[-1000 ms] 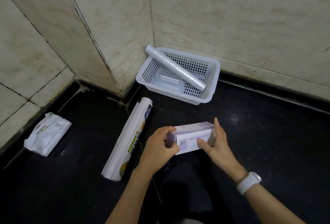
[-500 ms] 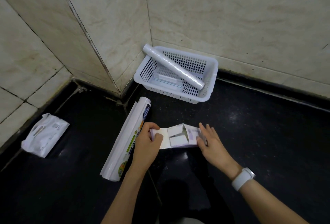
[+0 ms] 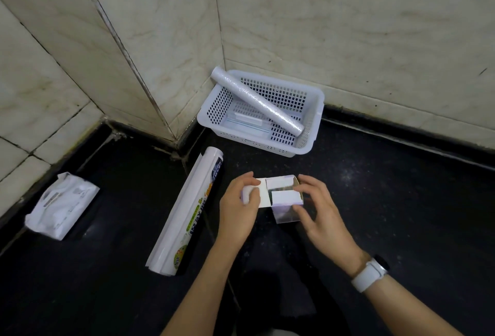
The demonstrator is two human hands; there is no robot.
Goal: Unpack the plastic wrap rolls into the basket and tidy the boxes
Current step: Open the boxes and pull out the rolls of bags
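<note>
At the upper centre of the frame, a white perforated basket sits in the tiled wall corner with one plastic wrap roll lying slantwise across it. Left of centre, a long white box lies on the dark floor; a white packet rests far left. Just below centre, a small box with open end flaps is held between both hands: the left hand pinches its left flap, the right hand grips its right side with curled fingers.
</note>
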